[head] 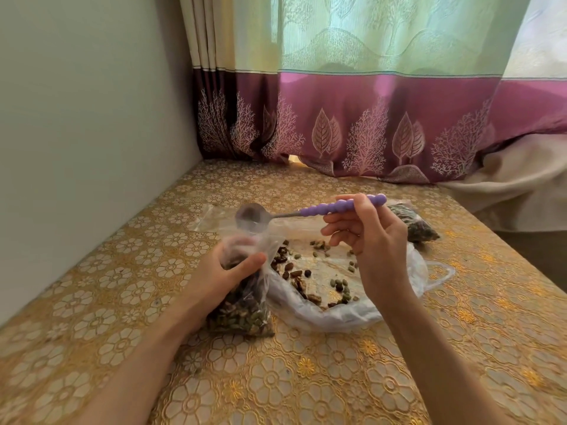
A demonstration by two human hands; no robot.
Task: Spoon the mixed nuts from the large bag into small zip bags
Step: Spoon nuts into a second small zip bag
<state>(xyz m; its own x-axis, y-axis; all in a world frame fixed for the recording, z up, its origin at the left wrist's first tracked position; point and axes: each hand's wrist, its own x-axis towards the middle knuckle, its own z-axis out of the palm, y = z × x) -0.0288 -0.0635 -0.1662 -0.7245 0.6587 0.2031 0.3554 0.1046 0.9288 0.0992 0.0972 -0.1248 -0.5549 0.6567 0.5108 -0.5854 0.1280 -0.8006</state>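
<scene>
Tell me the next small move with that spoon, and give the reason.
Probably dip the spoon back into the large bag for another scoop. Its bowl looks empty above the small zip bag's open mouth, which the left hand grips upright. The right hand holds the purple handle, and loose nuts remain in the large bag.

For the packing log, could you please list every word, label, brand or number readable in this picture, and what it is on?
None: no readable text shows anywhere.
The small zip bag in the left hand, the large bag, the filled bag and the spoon in the right hand carry no print.
The curtain and tablecloth bear only patterns.
</scene>
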